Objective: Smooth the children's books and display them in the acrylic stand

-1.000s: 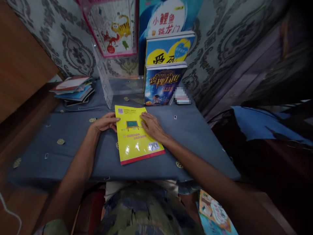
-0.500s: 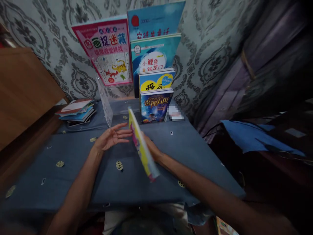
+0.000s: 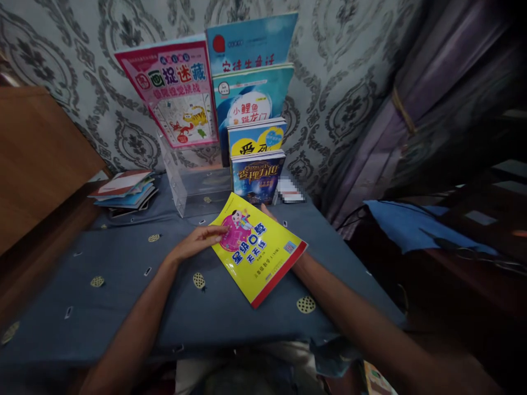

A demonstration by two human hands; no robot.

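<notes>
From here the yellow booklet (image 3: 263, 255) slants lengthwise, far-left to near-right, between both hands over the blue tablecloth (image 3: 346, 291): left hand (image 3: 200, 240), fingers loosely extended, touches its cover; right hand (image 3: 267, 211) is mostly hidden behind; I can't tell either's grip.

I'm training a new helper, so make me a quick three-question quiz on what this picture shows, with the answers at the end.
1. True or false: fingers of the left hand reach over the front cover of the yellow book.
2. As the camera sees it, on which side of the teal book does the pink book stand? A: right. B: left. C: directly in front.
3. Which hand is mostly hidden by the yellow book?

Key:
1. True.
2. B.
3. The right hand; only a little of its fingers shows past the book's upper right edge.
</notes>
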